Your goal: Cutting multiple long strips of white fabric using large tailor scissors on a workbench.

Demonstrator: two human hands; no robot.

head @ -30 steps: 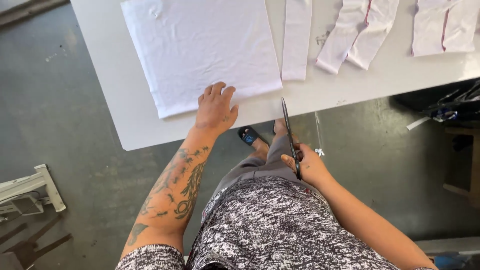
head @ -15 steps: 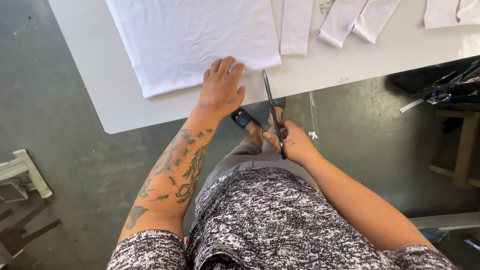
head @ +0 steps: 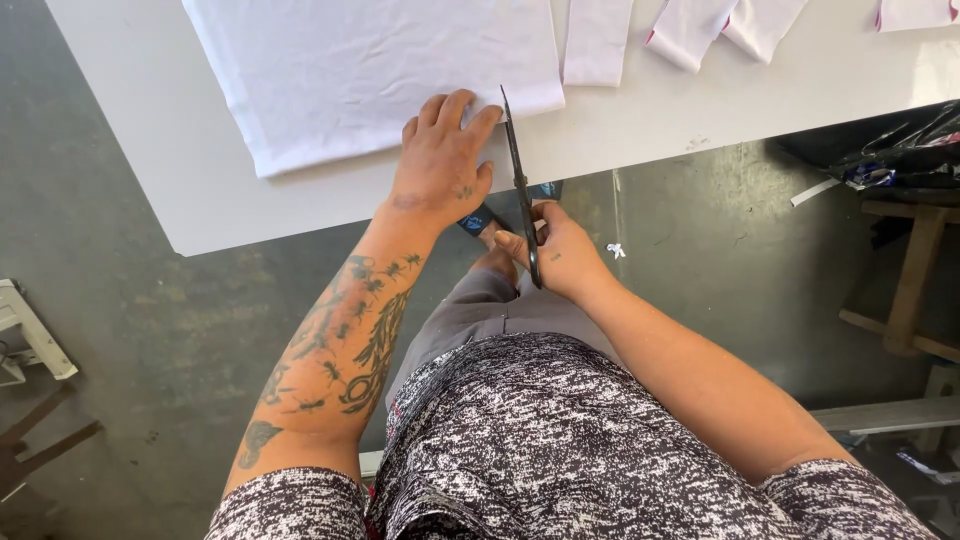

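Nearest, the right hand [head: 556, 252] grips the black scissors [head: 520, 185], which have risen since a second ago so the closed tip now meets the white fabric's [head: 380, 70] near edge. The left hand [head: 440, 160] (fingers spread) has slid onto that cloth, pinning it to the white table [head: 150, 170]; cut strips [head: 598, 40] lie beyond.
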